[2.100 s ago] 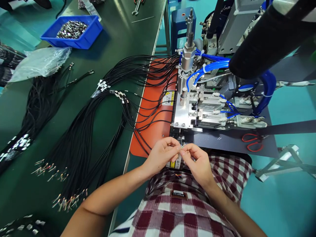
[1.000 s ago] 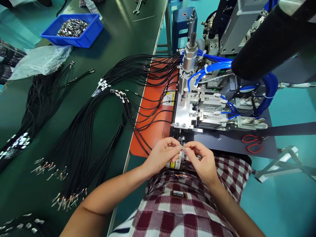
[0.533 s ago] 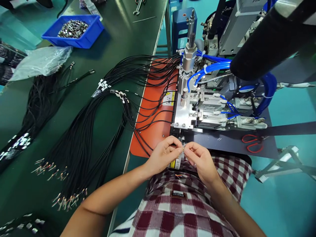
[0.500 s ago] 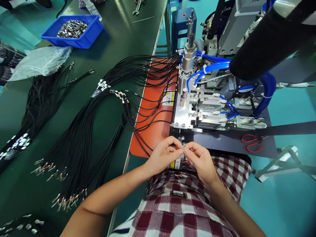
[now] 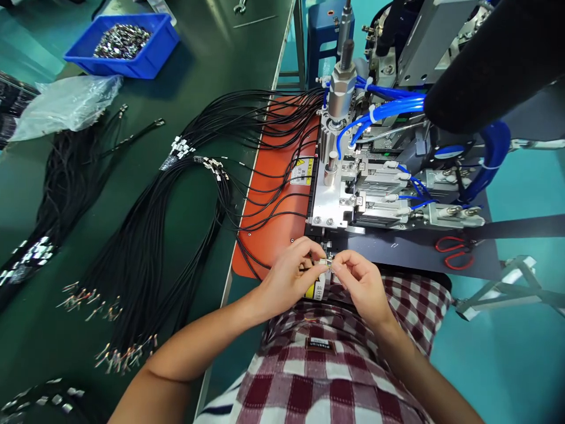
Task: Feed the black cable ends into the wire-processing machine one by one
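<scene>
Green workbench; hands meet just below the silver pneumatic machine.
Left hand and right hand pinch a small silver metal terminal, fingertips closed on it; steady alignment seems advisable.

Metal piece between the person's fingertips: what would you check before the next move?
1. Grip on the metal piece, pinched by left hand and right hand: ok.
2. Which way the metal piece faces: cannot tell, too small.
3. Both hands short of the machine's silver block: ok.
4. The red scissors lying away from the hands: ok.
5. Loose black cables kept off the orange mat: not ok, several loop across it.
</scene>
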The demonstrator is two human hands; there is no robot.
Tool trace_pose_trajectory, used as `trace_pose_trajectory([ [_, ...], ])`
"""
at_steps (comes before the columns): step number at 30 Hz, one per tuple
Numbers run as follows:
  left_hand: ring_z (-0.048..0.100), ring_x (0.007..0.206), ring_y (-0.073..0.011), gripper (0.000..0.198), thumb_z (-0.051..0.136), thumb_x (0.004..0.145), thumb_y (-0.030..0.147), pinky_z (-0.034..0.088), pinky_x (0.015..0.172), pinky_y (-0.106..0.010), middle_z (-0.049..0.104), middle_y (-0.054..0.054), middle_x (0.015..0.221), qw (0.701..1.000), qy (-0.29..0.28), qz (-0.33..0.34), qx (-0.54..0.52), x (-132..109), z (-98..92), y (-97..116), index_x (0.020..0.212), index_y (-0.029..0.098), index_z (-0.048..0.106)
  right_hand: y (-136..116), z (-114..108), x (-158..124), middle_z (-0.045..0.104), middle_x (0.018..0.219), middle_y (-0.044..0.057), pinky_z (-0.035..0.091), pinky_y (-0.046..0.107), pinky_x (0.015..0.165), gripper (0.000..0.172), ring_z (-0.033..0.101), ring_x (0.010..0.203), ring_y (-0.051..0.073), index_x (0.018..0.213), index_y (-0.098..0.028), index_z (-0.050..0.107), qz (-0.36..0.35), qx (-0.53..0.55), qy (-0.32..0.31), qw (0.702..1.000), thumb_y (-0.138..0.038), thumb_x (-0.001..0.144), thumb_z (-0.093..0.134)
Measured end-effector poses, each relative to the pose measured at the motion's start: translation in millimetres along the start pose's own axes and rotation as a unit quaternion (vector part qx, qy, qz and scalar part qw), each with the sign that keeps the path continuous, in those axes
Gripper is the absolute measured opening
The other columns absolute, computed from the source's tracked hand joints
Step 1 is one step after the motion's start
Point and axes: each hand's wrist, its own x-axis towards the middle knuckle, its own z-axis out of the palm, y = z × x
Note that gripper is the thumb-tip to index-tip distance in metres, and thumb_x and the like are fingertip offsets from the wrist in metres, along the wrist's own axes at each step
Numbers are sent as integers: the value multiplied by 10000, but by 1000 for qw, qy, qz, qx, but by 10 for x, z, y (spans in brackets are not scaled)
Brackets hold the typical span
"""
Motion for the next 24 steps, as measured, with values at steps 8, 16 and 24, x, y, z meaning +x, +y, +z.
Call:
trace_pose_trajectory([
  [8, 555, 835, -132, 191, 469, 922, 117, 483, 740, -249, 540, -40, 912, 966, 7, 173, 192, 164, -172, -186, 1026, 178, 618, 33, -77, 282, 430, 549, -56, 249, 242, 477, 157, 327, 494, 93, 701, -183, 577, 22, 27, 49, 998, -293, 793, 641],
  [16, 536, 769, -137, 266, 455, 936, 149, 489, 657, -243, 474, -29, 822, 942, 1, 237, 236, 222, -228, -384, 1110, 186, 652, 74, -73, 347, 450, 503, -58, 252, 249, 483, 150, 345, 477, 93, 687, -175, 606, 52, 41, 45, 997, -286, 771, 662],
  [24, 527, 789, -148, 280, 452, 941, 182, 495, 657, -253, 462, -36, 852, 931, -13, 226, 286, 205, -223, -369, 1163, 193, 623, 102, -100, 354, 469, 513, -53, 273, 251, 492, 148, 365, 481, 95, 706, -174, 613, 56, 42, 43, 997, -294, 774, 666],
])
